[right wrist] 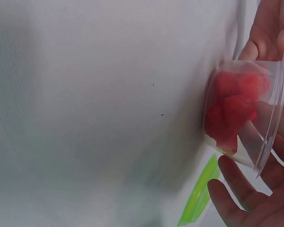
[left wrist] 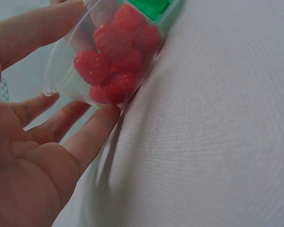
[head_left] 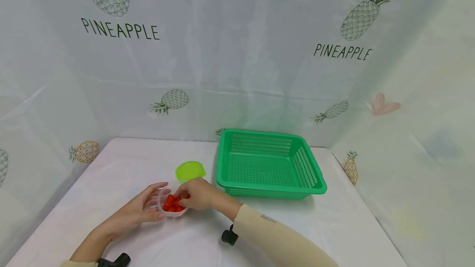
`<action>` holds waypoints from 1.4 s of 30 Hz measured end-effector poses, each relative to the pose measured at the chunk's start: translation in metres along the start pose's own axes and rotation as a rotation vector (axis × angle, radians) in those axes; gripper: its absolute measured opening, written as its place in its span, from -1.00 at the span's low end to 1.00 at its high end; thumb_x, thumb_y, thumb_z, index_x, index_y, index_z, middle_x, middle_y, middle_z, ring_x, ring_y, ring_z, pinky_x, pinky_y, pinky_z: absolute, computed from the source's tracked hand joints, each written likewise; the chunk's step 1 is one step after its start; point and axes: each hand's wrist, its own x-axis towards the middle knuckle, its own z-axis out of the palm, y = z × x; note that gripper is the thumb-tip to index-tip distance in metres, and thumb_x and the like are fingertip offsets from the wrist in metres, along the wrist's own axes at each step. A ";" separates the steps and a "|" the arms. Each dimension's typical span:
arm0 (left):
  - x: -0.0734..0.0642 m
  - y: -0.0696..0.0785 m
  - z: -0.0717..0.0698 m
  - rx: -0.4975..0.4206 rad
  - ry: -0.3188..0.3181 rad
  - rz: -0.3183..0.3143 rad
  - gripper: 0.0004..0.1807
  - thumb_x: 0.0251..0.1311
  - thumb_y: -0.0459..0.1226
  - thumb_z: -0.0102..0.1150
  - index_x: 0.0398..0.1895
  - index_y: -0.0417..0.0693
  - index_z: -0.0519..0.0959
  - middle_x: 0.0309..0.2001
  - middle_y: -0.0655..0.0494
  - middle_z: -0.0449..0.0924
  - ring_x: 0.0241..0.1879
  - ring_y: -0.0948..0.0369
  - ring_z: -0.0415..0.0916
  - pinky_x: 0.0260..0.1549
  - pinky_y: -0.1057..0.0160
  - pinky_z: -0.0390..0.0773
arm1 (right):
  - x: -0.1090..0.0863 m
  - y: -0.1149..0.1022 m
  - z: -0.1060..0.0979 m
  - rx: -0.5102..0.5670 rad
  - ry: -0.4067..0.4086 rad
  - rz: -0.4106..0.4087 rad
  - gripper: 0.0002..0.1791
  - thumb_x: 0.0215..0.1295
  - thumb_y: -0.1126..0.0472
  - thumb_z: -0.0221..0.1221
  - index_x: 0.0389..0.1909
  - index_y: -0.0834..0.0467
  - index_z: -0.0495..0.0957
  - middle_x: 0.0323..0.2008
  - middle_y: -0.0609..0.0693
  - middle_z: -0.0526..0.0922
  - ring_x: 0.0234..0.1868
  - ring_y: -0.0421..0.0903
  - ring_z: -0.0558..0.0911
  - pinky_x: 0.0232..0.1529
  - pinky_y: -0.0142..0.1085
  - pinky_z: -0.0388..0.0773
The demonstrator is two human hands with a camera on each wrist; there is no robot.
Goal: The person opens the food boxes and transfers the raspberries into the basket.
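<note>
A small clear plastic tub point(head_left: 174, 214) stands on the white-covered table with several red raspberry-shaped pieces point(head_left: 171, 205) inside. My left hand point(head_left: 137, 213) holds it from the left, thumb at the near side and fingers round the far side. In the left wrist view its fingertips lie against the wall of the tub. My right hand point(head_left: 200, 193) reaches in over the rim from the right, thumb and forefinger down among the red pieces. In the right wrist view its other fingers point(right wrist: 232, 182) stay outside, below the tub. I cannot tell whether it pinches a piece.
A bright green lid point(head_left: 190, 171) lies just behind the tub. To the right at the back stands a large green plastic basket point(head_left: 272, 188) with perforated sides and nothing in it. A pineapple-print sheet point(head_left: 237, 65) hangs behind and at both sides of the table.
</note>
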 end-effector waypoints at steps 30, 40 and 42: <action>-0.006 -0.005 0.002 0.004 0.005 -0.005 0.00 0.36 -0.23 0.40 0.71 0.06 -0.01 0.62 -0.25 0.10 0.54 -0.27 0.19 0.22 0.24 0.58 | -0.006 -0.005 0.004 -0.037 0.104 -0.023 -0.82 0.49 0.17 0.33 0.02 0.03 0.81 -0.19 -0.23 0.81 -0.25 -0.39 0.55 -0.22 -0.62 0.47; -0.001 0.002 0.002 0.021 0.024 -0.017 0.01 0.33 -0.20 0.44 0.70 0.05 0.01 0.62 -0.26 0.12 0.53 -0.25 0.22 0.29 0.09 0.58 | -0.026 0.000 -0.035 0.109 0.185 -0.056 -0.83 0.50 0.24 0.30 0.02 0.09 0.77 -0.18 -0.17 0.82 -0.12 -0.36 0.66 -0.06 -0.53 0.57; -0.001 0.002 0.002 0.025 0.028 -0.021 0.01 0.33 -0.20 0.44 0.70 0.06 0.02 0.61 -0.25 0.13 0.52 -0.24 0.22 0.30 0.05 0.56 | -0.031 0.007 -0.047 0.156 0.202 -0.070 -0.82 0.51 0.25 0.29 0.04 0.13 0.75 -0.17 -0.13 0.82 -0.13 -0.34 0.68 -0.04 -0.52 0.59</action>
